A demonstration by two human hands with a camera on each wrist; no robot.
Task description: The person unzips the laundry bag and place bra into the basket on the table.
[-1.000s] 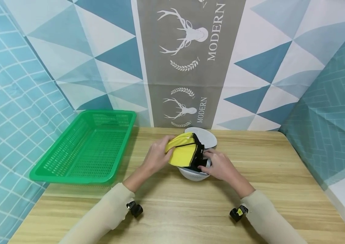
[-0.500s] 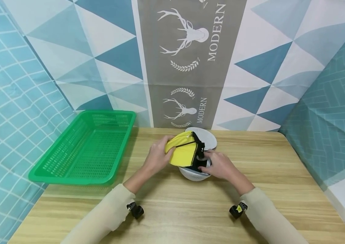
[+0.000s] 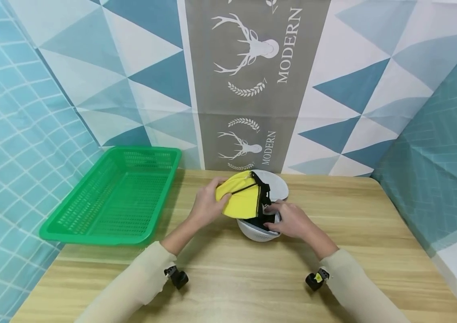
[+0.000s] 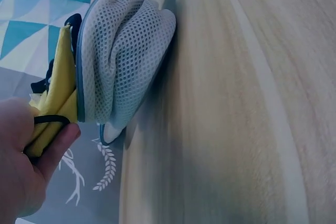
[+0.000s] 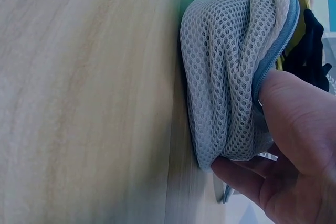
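Note:
A yellow cloth item with black edging and a thin black stripe [image 3: 241, 204] hangs tilted over a mesh laundry bag [image 3: 257, 234]. My left hand [image 3: 208, 206] grips its yellow end, thumb laid across the front. Its black part dips into the bag's mouth. The bag is pale grey mesh with a grey zipper rim [image 5: 278, 43], its round lid [image 3: 273, 185] folded back behind it. At the bag's right side, my right hand [image 3: 293, 220] holds the mesh, thumb by the zipper and fingers against the outside, as the right wrist view shows. The bag's inside is mostly hidden.
A green plastic basket [image 3: 119, 206] with perforated walls stands on the left of the wooden table [image 3: 240, 282]. Patterned sheets [image 3: 248, 107] hang behind the table and at both sides. A camera is strapped at each wrist.
The yellow cloth item has risen slightly and shifted a little left with my left hand. My right hand stays at the bag's rim. The head view has shifted a touch.

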